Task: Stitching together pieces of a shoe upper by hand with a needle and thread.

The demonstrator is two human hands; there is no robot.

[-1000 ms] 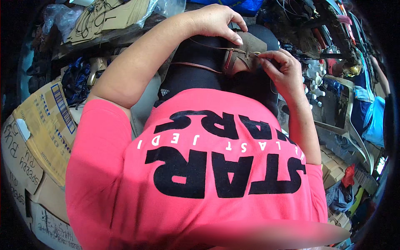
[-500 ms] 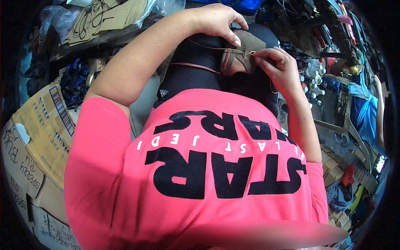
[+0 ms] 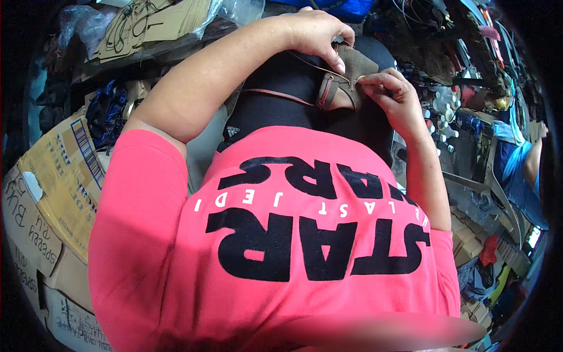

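My left hand (image 3: 316, 32) grips the top of a small brown leather piece (image 3: 346, 76) that rests on my black-clad lap. A thin brown strap (image 3: 275, 94) runs left from the piece across my lap. My right hand (image 3: 390, 94) pinches the piece's right edge between thumb and fingertips; a thin thread or lace seems to run between the two hands. My pink shirt with black lettering (image 3: 281, 234) fills the lower half of the view and hides most of my legs.
Cardboard boxes (image 3: 53, 176) are stacked at the left. Flat cardboard with cords (image 3: 146, 23) lies at the top left. Cluttered tools and small white parts (image 3: 446, 111) crowd the right. Another person in blue (image 3: 522, 170) stands at the far right.
Both hands stay on the leather piece. My right hand's fingers have shifted slightly along its edge; my left hand holds its place.
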